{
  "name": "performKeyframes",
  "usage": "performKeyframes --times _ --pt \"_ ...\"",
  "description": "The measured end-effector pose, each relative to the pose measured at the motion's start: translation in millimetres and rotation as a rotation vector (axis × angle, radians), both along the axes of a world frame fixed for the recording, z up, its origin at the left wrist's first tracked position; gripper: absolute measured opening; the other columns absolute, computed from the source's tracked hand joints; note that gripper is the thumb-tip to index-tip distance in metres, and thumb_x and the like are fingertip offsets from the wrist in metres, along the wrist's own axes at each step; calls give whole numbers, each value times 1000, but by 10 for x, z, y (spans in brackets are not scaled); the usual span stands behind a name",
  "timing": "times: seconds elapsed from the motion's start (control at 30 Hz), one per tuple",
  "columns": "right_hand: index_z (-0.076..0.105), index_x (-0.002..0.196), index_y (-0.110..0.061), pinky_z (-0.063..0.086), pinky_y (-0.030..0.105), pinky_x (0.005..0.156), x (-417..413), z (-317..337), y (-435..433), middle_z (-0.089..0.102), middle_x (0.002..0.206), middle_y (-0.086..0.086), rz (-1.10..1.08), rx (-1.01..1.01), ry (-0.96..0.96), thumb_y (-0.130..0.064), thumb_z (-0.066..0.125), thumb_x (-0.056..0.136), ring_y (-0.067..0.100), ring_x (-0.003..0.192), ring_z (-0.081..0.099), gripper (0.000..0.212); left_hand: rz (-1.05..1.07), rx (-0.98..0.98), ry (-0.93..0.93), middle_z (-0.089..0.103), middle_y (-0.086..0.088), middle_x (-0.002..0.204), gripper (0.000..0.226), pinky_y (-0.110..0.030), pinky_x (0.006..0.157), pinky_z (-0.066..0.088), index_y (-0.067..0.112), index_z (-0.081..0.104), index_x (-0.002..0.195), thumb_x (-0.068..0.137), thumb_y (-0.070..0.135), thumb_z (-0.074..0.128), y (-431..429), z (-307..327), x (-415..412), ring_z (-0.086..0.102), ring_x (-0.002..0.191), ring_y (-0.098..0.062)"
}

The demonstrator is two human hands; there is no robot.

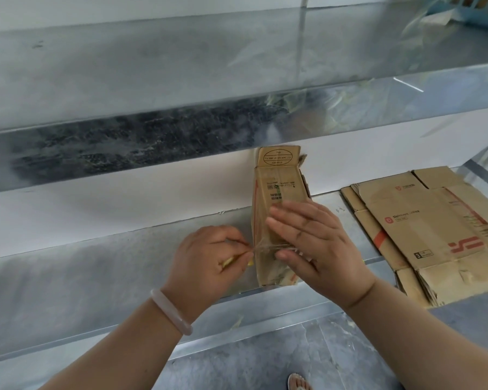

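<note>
A flattened brown cardboard box (278, 190) lies lengthwise on a metal shelf (96, 266), its far flap leaning against the white back wall. My right hand (316, 243) lies flat on the box with straight fingers, pressing it down. My left hand (209, 257), with a pale bangle on the wrist, pinches a strip of clear tape (265, 247) at the box's left edge and holds it stretched across the box. A small yellow object shows between its fingers; I cannot make out what it is.
A stack of flattened cardboard boxes (426, 232) lies on the same shelf to the right. An upper metal shelf (181, 68) overhangs, with a blue basket (479, 9) at its far right. Below are a grey floor and a sandalled foot (299, 382).
</note>
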State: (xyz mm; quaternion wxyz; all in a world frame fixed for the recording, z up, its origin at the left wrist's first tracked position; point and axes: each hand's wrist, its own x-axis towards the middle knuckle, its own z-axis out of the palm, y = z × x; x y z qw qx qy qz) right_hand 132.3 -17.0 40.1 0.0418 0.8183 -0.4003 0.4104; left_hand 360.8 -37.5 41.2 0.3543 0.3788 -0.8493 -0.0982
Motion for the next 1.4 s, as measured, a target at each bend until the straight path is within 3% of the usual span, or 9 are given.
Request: performKeyframes --times 0.17,0.27,0.47,0.63,0.77,0.9,1.0,1.13,1.4 --pt "48 142 -21 32 27 112 -440 -245 24 51 141 -1 -573 451 -421 -29 36 103 5 131 40 41 27 55 5 66 19 89 22 -25 73 47 24 77 81 86 36 60 17 2 -30 60 80 -1" --pt "34 149 -15 28 37 113 -729 -685 -86 41 149 5 -804 951 25 -30 41 102 22 136 35 50 45 114 9 66 21 92 24 -18 76 46 25 78 85 86 39 59 45 4 -10 59 84 3" --pt "57 115 -16 44 36 85 -739 -942 -199 56 113 5 -925 948 221 -28 47 99 23 101 51 22 36 201 -7 65 21 96 30 -16 78 47 28 76 98 84 48 59 79 17 39 60 88 4" --pt "55 118 -8 39 31 54 -494 -697 134 59 89 7 -886 904 -359 -17 36 103 18 70 53 26 18 197 21 67 17 85 20 -13 74 44 23 72 88 80 39 62 112 71 57 58 80 1" --pt "44 127 -39 47 50 53 -71 -181 783 56 79 7 -719 693 -769 -28 41 102 26 59 49 28 37 219 63 68 13 85 22 -11 76 44 19 73 82 79 36 60 118 63 86 59 81 -2" --pt "31 134 -65 49 18 55 447 266 1315 61 85 -12 -475 592 -314 -37 39 98 6 66 60 47 43 223 50 68 12 86 20 1 77 36 18 75 80 78 34 63 103 83 83 56 86 -1" --pt "10 141 -67 47 20 54 737 279 1338 54 80 -16 -414 676 3 -29 41 99 7 66 56 65 85 244 66 62 13 92 6 2 78 33 20 77 81 78 24 74 90 82 85 52 89 2" --pt "-25 130 -69 34 20 51 898 236 1224 33 77 -18 -493 711 85 -28 38 101 9 59 42 80 66 222 60 56 9 92 5 -1 76 34 18 77 83 79 21 76 92 86 98 51 88 0" --pt "-43 119 -52 30 20 48 1037 385 1093 39 129 -4 -605 921 313 -22 32 103 11 60 37 82 81 197 70 50 9 92 8 -8 67 37 16 76 81 78 23 77 144 62 47 48 82 -2"
